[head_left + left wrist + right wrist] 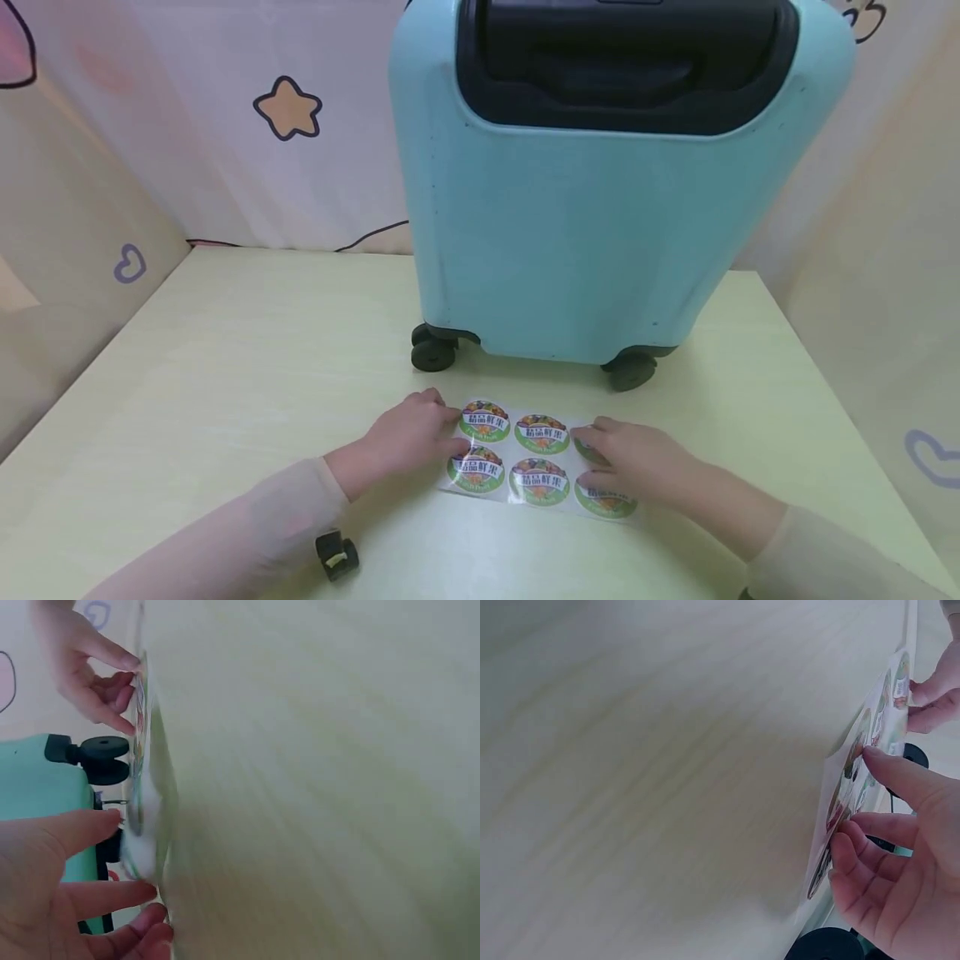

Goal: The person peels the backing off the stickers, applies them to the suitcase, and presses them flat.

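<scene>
A pale cream tabletop with faint wood-like grain (225, 358) spreads across the scene, its long sides running back to a whitish cloth-like backdrop (225, 175) that rises at the far side and at left and right. The backdrop carries an orange star with a thick black outline (288, 108) at the far left and a purple heart outline (118, 271) on the left side; a thin black cord (371, 236) runs along the far edge. A light-blue hard-shell suitcase with a black upper panel (562, 242) stands at the far side, right of centre, its black wheels (432, 355) on the tabletop. Just nearer than the suitcase lies a glossy white rectangular sheet of six round fruit-printed stickers (507, 454), two rows of three. The left hand (408, 437) has its thumb and forefinger extended and parted, touching the sheet's left end. The right hand (637, 458) lies over the right end, thumb and forefinger likewise spread, partly covering two stickers; neither plainly pinches. Pale long sleeves (262, 521) cover both forearms, and a small black device (337, 555) sits beneath the left cuff.
</scene>
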